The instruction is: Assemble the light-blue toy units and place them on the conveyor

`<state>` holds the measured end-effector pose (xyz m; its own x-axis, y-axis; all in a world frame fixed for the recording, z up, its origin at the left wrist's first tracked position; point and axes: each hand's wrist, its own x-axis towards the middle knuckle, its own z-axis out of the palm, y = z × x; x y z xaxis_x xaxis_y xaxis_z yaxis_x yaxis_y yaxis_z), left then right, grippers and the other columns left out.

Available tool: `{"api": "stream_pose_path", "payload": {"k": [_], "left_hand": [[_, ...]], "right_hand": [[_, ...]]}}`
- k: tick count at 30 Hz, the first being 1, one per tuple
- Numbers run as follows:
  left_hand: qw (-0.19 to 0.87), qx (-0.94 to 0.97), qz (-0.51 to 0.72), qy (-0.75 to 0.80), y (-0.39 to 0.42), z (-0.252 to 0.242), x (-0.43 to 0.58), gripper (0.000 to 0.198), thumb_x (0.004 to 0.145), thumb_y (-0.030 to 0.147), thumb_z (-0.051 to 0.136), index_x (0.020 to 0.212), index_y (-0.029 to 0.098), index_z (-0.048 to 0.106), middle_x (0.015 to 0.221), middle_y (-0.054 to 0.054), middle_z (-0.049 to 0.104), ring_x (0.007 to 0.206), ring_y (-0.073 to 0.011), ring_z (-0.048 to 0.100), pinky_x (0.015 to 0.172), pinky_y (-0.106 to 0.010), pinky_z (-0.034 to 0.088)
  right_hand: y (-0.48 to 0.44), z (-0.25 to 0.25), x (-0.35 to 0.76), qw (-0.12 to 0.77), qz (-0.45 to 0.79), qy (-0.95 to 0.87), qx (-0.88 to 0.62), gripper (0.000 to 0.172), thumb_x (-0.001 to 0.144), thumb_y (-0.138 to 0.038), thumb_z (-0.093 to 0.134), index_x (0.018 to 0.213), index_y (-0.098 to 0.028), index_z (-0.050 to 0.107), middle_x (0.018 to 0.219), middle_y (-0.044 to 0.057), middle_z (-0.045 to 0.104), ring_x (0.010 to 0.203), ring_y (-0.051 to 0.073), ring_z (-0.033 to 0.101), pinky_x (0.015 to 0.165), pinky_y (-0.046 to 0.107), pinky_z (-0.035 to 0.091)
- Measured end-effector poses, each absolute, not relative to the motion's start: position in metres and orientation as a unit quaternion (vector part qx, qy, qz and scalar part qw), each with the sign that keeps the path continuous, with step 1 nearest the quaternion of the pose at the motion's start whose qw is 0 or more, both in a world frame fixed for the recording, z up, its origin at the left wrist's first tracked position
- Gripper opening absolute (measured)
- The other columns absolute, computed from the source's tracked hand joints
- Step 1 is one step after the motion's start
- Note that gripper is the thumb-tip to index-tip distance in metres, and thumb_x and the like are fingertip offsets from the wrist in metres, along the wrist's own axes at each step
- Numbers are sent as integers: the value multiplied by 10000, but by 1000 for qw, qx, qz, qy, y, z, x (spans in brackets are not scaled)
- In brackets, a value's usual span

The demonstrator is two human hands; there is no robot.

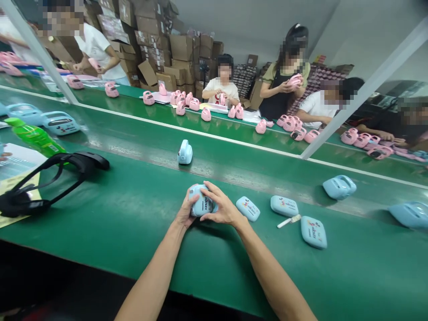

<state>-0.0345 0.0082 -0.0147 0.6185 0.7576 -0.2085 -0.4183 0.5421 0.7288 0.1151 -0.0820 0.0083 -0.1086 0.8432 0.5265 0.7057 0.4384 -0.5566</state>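
A light blue plastic casing [202, 206] with a printed "MICKEY" label is held up between both hands over the green bench. My left hand [186, 211] is closed around its left side, thumb on the front. My right hand [222, 206] grips the right side and covers part of the print. To the right lie flat blue printed covers: one [248, 208] near my right hand, a second [284, 206] behind, and a third [313, 232] nearer me. Between these two sits a small brush with a white handle [284, 223].
Blue handled casings stand on the conveyor, one [185, 152] ahead and another [339, 187] to the right. On the left are a black strap headset [76, 165] and a green bottle [35, 136]. People across the line handle pink casings [194, 104]. A white post [368, 89] rises at right.
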Motion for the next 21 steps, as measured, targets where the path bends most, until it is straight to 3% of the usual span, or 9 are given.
{"api": "stream_pose_path", "payload": {"k": [6,15,21], "left_hand": [[840,332,340,262,5,-10,-32,630,644,368,896,1182,238,595,1026,-35,719,922,-248,706,840,-397,587],[841,333,338,262,3,-4,-32,582,646,360,903,1132,222,615,1009,-35,719,903,-239,702,820,-378,587],[838,341,337,261,1,-3,-32,663,646,369,908,1211,262,577,1084,-28,699,956,-241,696,853,-395,586]], "right_hand": [[-85,6,121,407,87,-737,-533,1041,691,-566,870,1565,-279,382,1594,185,407,1473,355,403,1186,569,369],[-88,3,118,438,123,-707,-541,1013,672,-561,883,1534,-267,438,1616,189,370,1497,347,370,1196,552,358],[-88,4,122,450,103,-701,-544,967,633,-558,907,1480,-299,519,1533,169,484,1419,343,474,1153,548,415]]}}
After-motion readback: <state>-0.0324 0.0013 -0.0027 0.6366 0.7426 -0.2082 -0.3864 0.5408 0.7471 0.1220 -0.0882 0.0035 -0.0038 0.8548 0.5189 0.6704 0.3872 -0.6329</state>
